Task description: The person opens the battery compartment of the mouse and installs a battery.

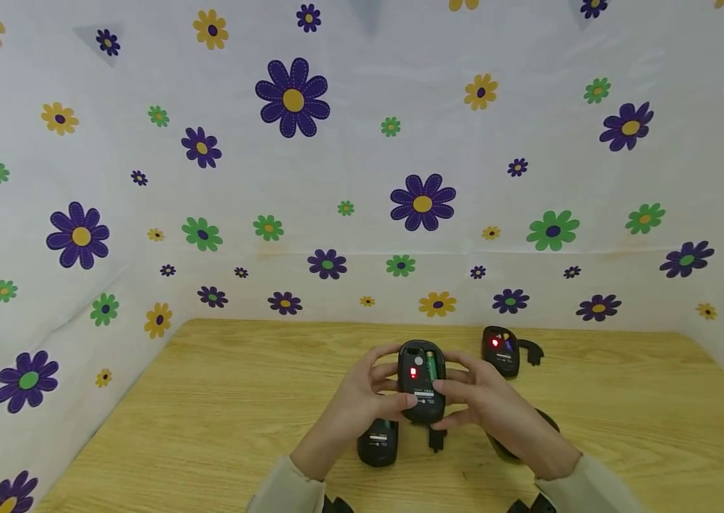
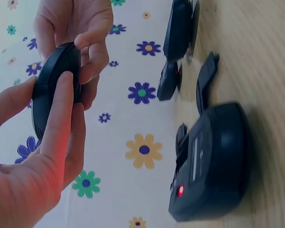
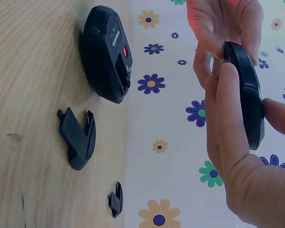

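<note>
Both hands hold a black computer mouse above the table, its underside turned toward the head camera. A red light glows on it, and a green battery lies in its uncovered slot. My left hand grips the left side, thumb on the underside. From the right, my right hand holds the other side, its thumb near the battery slot. In the left wrist view the mouse appears edge-on between the fingers. Below it on the table lies a loose black battery cover.
A second upturned mouse lies at the left, partly hidden by the left hand. Farther back right is another upturned mouse with a red light, beside a black cover. A dark rounded object is partly behind the right wrist. Flowered cloth surrounds the wooden table.
</note>
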Demonstrator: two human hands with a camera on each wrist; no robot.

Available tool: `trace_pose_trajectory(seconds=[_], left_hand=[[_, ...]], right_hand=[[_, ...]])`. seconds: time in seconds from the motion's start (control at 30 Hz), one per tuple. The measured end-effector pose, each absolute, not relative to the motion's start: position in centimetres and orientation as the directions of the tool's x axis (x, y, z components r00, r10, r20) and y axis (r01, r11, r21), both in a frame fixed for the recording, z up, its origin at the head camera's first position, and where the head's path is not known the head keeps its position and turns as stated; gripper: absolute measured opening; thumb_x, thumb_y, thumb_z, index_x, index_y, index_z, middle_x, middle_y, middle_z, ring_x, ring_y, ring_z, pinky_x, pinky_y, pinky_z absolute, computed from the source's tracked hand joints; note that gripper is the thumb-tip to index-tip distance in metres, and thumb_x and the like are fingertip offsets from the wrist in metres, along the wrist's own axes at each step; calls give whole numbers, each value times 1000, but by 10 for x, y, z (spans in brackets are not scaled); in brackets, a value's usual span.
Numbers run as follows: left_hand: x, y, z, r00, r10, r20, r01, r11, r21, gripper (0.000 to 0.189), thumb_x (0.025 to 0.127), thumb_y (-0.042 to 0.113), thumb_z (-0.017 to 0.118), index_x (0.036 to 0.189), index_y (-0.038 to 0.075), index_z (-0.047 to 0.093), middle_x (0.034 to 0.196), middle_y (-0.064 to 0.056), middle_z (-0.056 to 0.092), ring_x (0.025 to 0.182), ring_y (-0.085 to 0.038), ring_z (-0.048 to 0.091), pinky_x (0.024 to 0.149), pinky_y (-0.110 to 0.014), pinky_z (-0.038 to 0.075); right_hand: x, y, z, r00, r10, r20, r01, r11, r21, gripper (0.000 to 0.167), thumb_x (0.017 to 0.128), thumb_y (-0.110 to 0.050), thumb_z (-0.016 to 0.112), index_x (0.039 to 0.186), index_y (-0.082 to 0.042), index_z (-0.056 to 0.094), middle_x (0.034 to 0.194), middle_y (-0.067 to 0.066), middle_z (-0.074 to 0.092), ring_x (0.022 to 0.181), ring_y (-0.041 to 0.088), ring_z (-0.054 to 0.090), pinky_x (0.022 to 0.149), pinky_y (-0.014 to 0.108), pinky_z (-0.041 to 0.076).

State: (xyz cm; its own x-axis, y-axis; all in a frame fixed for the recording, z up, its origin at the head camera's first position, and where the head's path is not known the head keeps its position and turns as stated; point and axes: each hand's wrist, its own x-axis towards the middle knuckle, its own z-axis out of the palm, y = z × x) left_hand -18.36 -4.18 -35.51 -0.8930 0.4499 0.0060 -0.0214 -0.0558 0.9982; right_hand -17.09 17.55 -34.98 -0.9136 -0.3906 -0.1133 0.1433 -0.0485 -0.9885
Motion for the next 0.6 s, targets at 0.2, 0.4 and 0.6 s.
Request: trace_pose_trajectory(seconds=[0.2,0.4,0.6], left_hand=[[-191,-48,-358,-914,406,7,-1,-18,1000,68,88,-5,71,150,2,43,137,-22,56,107,-28,65,80,-44,62],[-198,-55,-360,-925,379,19,13,-18,1000,67,89,-3,71,150,-1,43,133,-21,55,108,-27,64,84,-43,61],[-206,-61,-361,-929,368,33,45,25,999,72,87,-2,72,152,-1,41,135,-22,55,114,-32,62,91,-44,59]], right_hand=[[-176,166,-350,-935,-337,-108,133,-51,-990,67,101,-6,58,155,7,20,141,35,46,106,30,66,83,50,61],[-183,155,-351,-962,-256,-89,107,-54,-993,63,101,-2,57,155,6,27,130,29,54,98,25,66,81,48,62],[-192,147,-354,-982,-172,-83,98,-79,-992,58,100,-2,60,153,2,36,122,25,57,93,24,66,78,46,62]])
